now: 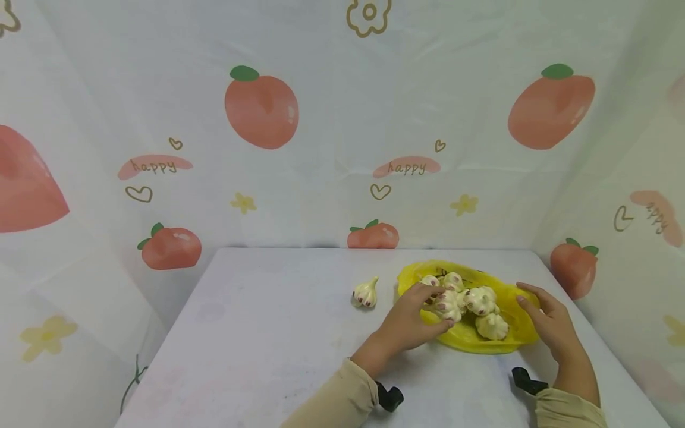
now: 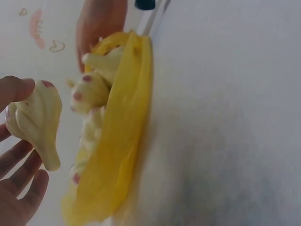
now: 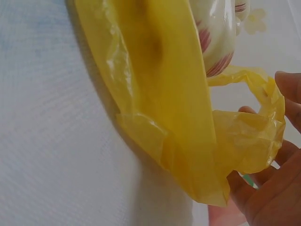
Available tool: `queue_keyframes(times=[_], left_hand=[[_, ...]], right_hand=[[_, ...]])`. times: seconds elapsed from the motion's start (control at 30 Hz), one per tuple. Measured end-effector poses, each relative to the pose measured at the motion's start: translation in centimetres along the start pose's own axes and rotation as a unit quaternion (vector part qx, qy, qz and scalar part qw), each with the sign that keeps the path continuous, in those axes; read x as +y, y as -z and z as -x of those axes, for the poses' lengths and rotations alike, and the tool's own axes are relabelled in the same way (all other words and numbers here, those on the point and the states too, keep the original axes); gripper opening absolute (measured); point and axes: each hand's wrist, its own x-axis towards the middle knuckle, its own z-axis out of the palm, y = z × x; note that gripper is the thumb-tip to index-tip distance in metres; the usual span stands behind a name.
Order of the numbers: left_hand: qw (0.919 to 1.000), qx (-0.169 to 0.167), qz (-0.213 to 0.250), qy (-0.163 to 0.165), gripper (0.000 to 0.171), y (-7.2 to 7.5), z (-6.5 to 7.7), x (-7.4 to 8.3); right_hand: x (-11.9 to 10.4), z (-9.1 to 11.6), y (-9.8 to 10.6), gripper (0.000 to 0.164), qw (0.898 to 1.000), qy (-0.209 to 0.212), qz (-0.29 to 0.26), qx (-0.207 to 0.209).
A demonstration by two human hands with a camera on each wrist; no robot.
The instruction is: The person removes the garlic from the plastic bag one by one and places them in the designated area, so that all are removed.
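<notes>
My left hand [image 1: 409, 318] holds a garlic bulb [image 1: 448, 305] between thumb and fingers over the yellow plastic bag [image 1: 465, 343]. In the left wrist view that garlic bulb [image 2: 36, 115] hangs stem-down, apart from the bag. Several more cream bulbs with purple marks, among them one bulb [image 1: 492, 326], lie in the bag's wide mouth. My right hand [image 1: 553, 327] is at the bag's right end, its thumb and fingers round the edge. In the right wrist view the bag's crumpled loop [image 3: 273, 117] lies against that hand; some fingers are partly hidden behind the plastic.
A single garlic bulb [image 1: 366, 293] lies on the white tabletop [image 1: 257, 333], left of the bag. A printed cloth [image 1: 332, 119] with fruit and "happy" drawings hangs behind and along the sides of the table. Black wrist mounts [image 1: 389, 397] sit below both hands.
</notes>
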Motion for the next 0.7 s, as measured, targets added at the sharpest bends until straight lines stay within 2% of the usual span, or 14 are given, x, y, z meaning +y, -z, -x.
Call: queue_keyframes(times=[0.17,0.3,0.43,0.7], left_hand=[[0.9995,0.032,0.003,0.002,0.057,2.0,0.4,-1.1],[0.9978,0.061,0.027,0.008,0.056,3.7,0.8,-2.2],[0.9944,0.086,0.051,0.034,0.056,5.5,1.4,-3.5],[0.9881,0.127,0.041,0.077,0.058,8.4,2.8,-5.8]], right_hand=[[-0.1,0.1,-0.1,0.062,1.000,0.004,0.003,0.003],[-0.1,0.1,-0.1,0.063,1.000,0.000,0.000,0.000],[0.0,0.0,-0.1,0.063,1.000,-0.003,0.000,-0.002],[0.1,0.0,-0.2,0.067,1.000,-0.008,0.002,-0.001]])
